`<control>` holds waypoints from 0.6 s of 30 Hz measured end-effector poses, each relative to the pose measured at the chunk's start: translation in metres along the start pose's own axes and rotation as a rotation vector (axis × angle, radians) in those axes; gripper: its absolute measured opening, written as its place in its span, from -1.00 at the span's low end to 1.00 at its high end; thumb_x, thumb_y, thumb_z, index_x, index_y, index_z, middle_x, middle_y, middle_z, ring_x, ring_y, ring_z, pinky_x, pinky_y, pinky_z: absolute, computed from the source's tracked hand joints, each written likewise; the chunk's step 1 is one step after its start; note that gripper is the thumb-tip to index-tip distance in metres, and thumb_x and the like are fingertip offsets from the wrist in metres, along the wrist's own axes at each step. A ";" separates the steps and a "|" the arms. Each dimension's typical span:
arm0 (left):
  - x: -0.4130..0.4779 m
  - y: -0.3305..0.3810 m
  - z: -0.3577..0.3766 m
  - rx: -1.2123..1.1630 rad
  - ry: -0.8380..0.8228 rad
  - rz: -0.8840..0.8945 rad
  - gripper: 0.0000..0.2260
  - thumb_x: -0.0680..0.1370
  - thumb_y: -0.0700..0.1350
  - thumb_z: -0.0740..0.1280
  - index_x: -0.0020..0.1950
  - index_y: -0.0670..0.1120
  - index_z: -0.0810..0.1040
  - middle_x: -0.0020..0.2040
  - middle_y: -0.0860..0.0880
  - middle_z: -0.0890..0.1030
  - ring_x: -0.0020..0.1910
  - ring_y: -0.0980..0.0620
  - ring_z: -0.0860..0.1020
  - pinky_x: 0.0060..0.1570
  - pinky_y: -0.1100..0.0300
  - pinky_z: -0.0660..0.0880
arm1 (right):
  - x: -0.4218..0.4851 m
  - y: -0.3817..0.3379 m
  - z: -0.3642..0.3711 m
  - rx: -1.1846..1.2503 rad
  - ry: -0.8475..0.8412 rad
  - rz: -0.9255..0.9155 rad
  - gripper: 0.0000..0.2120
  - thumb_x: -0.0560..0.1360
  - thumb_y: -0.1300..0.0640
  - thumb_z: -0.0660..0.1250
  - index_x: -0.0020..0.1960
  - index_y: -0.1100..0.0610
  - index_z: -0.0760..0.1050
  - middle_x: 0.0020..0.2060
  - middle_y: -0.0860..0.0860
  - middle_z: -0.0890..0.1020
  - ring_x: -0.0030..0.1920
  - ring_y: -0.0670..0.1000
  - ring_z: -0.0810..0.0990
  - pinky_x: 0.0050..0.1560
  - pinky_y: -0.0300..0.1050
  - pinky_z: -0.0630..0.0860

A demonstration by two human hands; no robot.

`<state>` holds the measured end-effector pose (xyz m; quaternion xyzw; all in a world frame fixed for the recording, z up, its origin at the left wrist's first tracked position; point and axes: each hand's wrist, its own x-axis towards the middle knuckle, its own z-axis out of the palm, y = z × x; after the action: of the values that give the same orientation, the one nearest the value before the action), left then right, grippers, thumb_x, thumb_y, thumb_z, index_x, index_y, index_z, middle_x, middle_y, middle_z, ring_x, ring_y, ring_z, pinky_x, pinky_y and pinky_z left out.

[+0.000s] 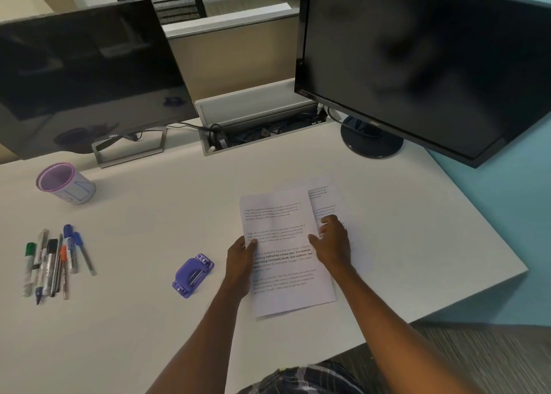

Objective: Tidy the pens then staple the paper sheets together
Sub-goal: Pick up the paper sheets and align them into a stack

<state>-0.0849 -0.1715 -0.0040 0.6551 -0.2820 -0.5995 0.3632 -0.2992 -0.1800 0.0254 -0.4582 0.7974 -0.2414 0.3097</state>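
Note:
Printed paper sheets [283, 229] lie on the white desk right of centre. My left hand [240, 262] grips the left edge of the top sheet, thumb on top. My right hand [332, 241] presses on the sheets at the top sheet's right edge; another sheet [325, 198] sticks out beneath it to the right. A purple stapler [193, 274] lies on the desk left of my left hand, untouched. Several pens and markers [55, 264] lie in a loose bunch at the far left. A purple-rimmed pen cup [64, 183] stands behind them, with no pens visible inside.
A Dell monitor [89, 74] stands at the back left and a larger black monitor [432, 59] at the back right. An open cable tray [259, 125] sits between them. The desk edge [477, 292] runs diagonally at the right.

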 end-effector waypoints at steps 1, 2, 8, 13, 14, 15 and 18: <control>0.000 0.000 0.000 0.001 -0.001 -0.001 -0.78 0.74 -0.17 0.25 0.28 -0.11 0.66 0.14 -0.12 0.77 0.11 -0.22 0.74 0.24 -0.29 0.62 | 0.003 0.002 -0.005 -0.023 0.029 0.006 -0.53 0.45 0.16 0.55 0.29 0.16 0.46 0.21 0.11 0.61 0.20 0.13 0.61 0.14 0.04 0.59; 0.000 0.000 0.001 0.002 -0.001 -0.004 -0.78 0.74 -0.17 0.25 0.28 -0.11 0.65 0.15 -0.12 0.77 0.11 -0.22 0.74 0.25 -0.29 0.62 | 0.006 0.005 -0.009 -0.048 0.055 0.016 -0.51 0.46 0.15 0.55 0.32 0.17 0.46 0.24 0.11 0.58 0.25 0.14 0.57 0.17 0.05 0.57; 0.001 -0.001 0.000 0.003 0.002 -0.016 -0.78 0.74 -0.16 0.24 0.28 -0.12 0.65 0.15 -0.13 0.76 0.12 -0.22 0.73 0.26 -0.29 0.61 | 0.018 0.018 -0.028 -0.331 0.104 0.194 -0.28 0.41 -0.09 0.57 0.40 0.22 0.36 0.34 0.21 0.45 0.34 0.21 0.44 0.26 0.10 0.47; 0.000 -0.002 0.001 0.013 0.007 -0.009 -0.78 0.73 -0.16 0.24 0.28 -0.13 0.64 0.15 -0.12 0.76 0.11 -0.22 0.74 0.25 -0.28 0.62 | 0.018 0.021 -0.026 -0.438 0.080 0.225 -0.19 0.38 -0.20 0.56 0.37 0.24 0.31 0.36 0.22 0.40 0.37 0.22 0.39 0.28 0.10 0.46; -0.001 -0.001 0.001 0.015 0.010 -0.008 -0.78 0.73 -0.16 0.24 0.28 -0.13 0.64 0.15 -0.12 0.76 0.10 -0.21 0.74 0.25 -0.28 0.62 | 0.018 0.021 -0.025 -0.448 0.078 0.220 -0.19 0.37 -0.20 0.57 0.37 0.24 0.31 0.36 0.22 0.40 0.36 0.21 0.39 0.28 0.09 0.46; -0.001 -0.001 0.002 0.016 0.012 -0.007 -0.78 0.74 -0.16 0.24 0.28 -0.13 0.64 0.14 -0.12 0.76 0.10 -0.20 0.74 0.24 -0.27 0.63 | 0.018 0.020 -0.025 -0.455 0.078 0.216 -0.19 0.37 -0.20 0.57 0.36 0.25 0.31 0.35 0.22 0.40 0.36 0.21 0.39 0.27 0.09 0.47; -0.001 -0.001 0.001 0.032 -0.001 -0.006 -0.78 0.74 -0.15 0.23 0.29 -0.12 0.64 0.14 -0.11 0.77 0.09 -0.20 0.74 0.24 -0.28 0.63 | 0.018 0.020 -0.027 -0.454 0.075 0.217 -0.19 0.36 -0.18 0.59 0.35 0.26 0.32 0.34 0.22 0.41 0.35 0.21 0.40 0.25 0.07 0.48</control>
<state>-0.0862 -0.1705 -0.0047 0.6613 -0.2898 -0.5964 0.3508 -0.3372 -0.1841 0.0262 -0.4184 0.8867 -0.0382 0.1931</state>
